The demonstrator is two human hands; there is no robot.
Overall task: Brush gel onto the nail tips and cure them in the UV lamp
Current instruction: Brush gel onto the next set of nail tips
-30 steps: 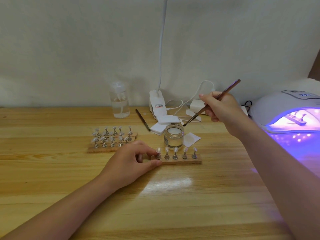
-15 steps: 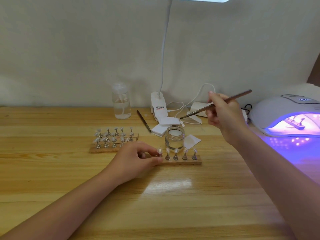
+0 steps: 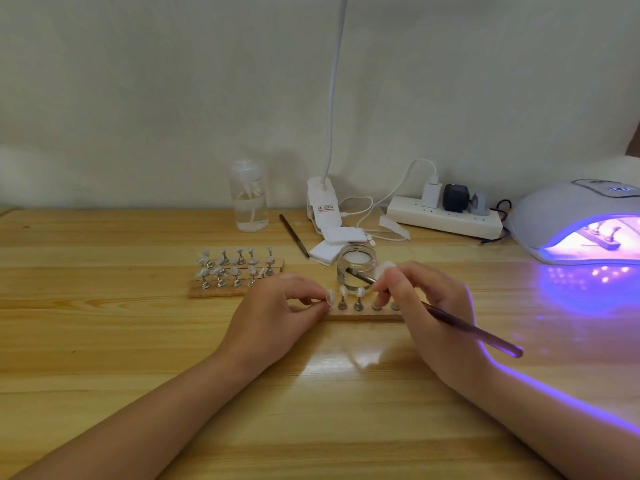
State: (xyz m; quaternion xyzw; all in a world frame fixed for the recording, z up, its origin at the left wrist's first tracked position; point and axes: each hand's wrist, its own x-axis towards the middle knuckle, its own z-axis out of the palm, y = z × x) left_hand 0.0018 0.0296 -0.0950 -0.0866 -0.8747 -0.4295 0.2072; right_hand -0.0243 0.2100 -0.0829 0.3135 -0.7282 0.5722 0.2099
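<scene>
Nail tips (image 3: 349, 292) on my near strip (image 3: 363, 317), mid-table, look unbrushed; one strip already cures in the UV lamp (image 3: 568, 216). Left hand (image 3: 277, 317) pinches the end stand, right hand (image 3: 426, 306) pinches the brush (image 3: 474, 329).

Bare counter (image 3: 311, 393) lay open on the near side of both hands. Just beyond the right hand (image 3: 429, 306) stood the glass jar (image 3: 356, 268), close behind the wooden strip of nail stands (image 3: 360, 315). Beyond the left hand (image 3: 277, 313), a second rack (image 3: 235, 275) blocked the way. Far to the right hand's right, the lit lamp (image 3: 568, 220) walled off that side.
</scene>
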